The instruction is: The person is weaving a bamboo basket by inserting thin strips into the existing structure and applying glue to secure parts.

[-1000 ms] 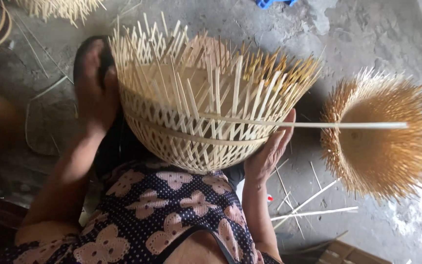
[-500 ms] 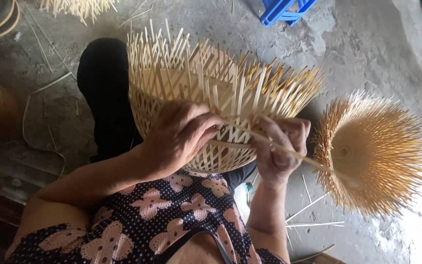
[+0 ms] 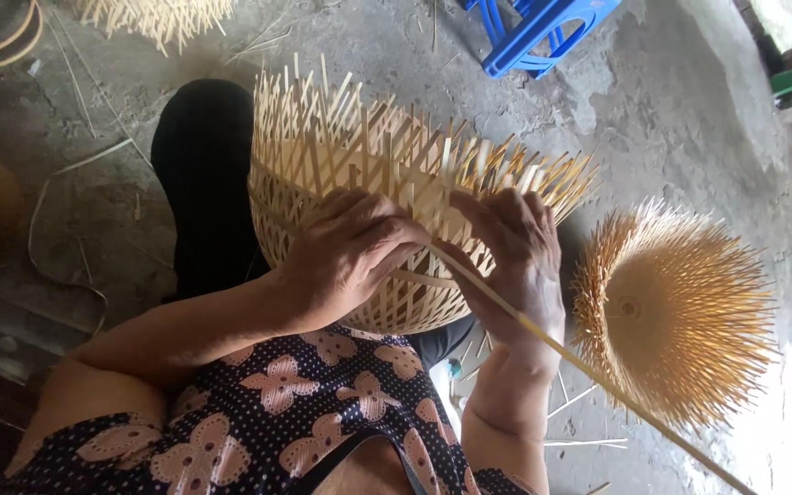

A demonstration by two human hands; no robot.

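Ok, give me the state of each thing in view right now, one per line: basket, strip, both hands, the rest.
Bamboo basket: half woven, on its side in the lap, stakes loose at the rim.
Long bamboo strip: one end at the weave, the rest trailing free.
Left hand: fingers curled, pressed on the weave.
Right hand: on the weave where the strip enters.
Round splayed bamboo bundle: on the floor, untouched.
Blue plastic stool: on the floor, partly in view.

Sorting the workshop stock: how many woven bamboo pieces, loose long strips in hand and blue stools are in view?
Half-woven basket under left hand and right hand: 1
Spiky round bamboo pieces: 2
Long strip: 1
Blue stool: 1
Total: 5
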